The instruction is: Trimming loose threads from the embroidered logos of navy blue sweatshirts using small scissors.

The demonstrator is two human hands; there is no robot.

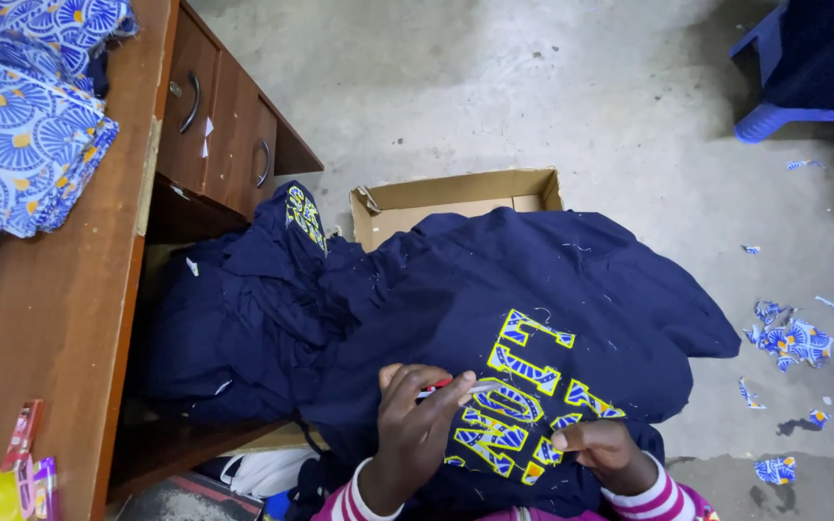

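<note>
Low in the frame's centre, a navy garment [533,289] with yellow-edged patterned appliqué letters [523,391] lies spread over the person's lap; loose threads still fleck the cloth, so trimming looks only partly done, judging also by the blue scraps [789,340] at right. The left hand [417,420] curls around a small red-handled tool [451,388] on the letters, while the right hand [602,446] pinches the fabric beside them.
</note>
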